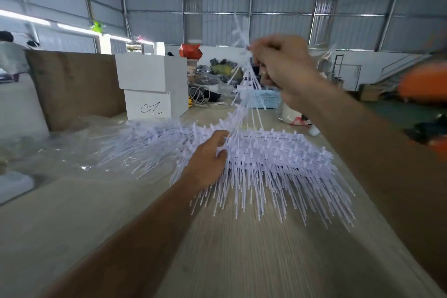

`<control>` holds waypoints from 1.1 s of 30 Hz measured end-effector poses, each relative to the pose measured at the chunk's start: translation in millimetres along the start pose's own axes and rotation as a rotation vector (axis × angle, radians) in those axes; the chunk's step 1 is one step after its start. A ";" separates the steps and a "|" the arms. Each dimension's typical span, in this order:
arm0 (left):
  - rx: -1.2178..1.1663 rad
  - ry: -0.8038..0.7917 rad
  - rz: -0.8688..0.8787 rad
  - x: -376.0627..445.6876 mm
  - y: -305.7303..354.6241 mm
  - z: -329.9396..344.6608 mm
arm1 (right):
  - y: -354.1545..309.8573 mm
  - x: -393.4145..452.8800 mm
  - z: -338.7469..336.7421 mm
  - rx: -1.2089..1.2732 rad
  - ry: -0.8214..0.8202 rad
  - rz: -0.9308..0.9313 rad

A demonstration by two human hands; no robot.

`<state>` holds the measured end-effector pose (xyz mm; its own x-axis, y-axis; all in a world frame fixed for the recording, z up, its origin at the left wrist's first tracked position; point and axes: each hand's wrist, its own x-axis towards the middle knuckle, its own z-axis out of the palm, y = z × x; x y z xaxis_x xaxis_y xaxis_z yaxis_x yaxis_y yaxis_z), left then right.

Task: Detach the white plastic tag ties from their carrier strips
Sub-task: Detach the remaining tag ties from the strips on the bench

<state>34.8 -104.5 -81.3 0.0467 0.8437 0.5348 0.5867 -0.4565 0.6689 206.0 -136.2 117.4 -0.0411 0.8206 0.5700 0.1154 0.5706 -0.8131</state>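
While the heap (261,159) of thin, stiff white plastic ties lies across the pale wood-grain surface (242,261), their free ends fan toward the camera; two hands work well apart; the left hand (208,161) presses curled fingers on the heap; the right hand (281,65), raised, pinches one strip (244,94), which runs steeply from heap to fingers; two white boxes (154,84) stand stacked behind.

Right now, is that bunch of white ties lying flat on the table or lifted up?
Lifted up at one end: the right hand holds a strip of ties high, while the left hand rests on the pile.
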 end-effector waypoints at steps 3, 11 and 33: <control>-0.029 -0.020 -0.003 2.7 -4.3 -1.8 | 33.9 -19.9 27.9 -0.362 -0.161 -0.062; -0.441 0.458 -0.236 8.7 16.5 -28.5 | 97.7 -49.3 38.9 -0.873 -0.250 -0.191; -0.650 0.282 -0.393 17.3 22.8 -37.6 | 143.1 18.4 -5.7 -0.357 -0.239 0.368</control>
<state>18.7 -111.0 -37.4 -0.3215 0.9133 0.2502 -0.0729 -0.2873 0.9551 227.4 -39.6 12.2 -0.1535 0.9717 0.1797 0.4916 0.2328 -0.8391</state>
